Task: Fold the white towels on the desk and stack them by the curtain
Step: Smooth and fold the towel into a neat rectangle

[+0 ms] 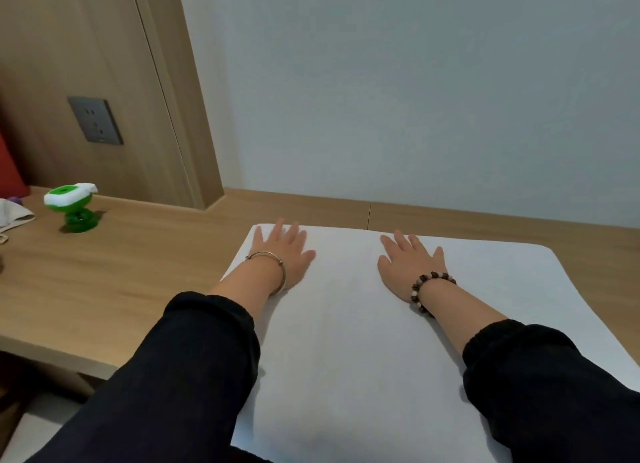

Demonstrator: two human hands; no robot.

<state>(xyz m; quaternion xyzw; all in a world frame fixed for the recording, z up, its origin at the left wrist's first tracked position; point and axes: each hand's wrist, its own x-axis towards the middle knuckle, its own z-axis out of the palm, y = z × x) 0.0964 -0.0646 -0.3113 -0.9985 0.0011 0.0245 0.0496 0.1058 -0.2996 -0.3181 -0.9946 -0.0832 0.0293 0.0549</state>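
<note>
A large white towel [349, 324] lies spread flat on the wooden desk [114, 272], its near edge hanging over the desk's front. My left hand [284, 251] rests palm down with straight fingers on the towel's far left corner. Further right, my right hand [408, 265] lies flat on the towel near its far edge, fingers spread. Both arms wear black sleeves, with a metal bangle on the left wrist and a bead bracelet on the right. No curtain is in view.
A green and white gadget [74, 204] stands on the desk at the far left, beside a bit of pale cloth [15, 215]. A wood panel with a grey socket [95, 119] rises behind it. A pale wall backs the desk.
</note>
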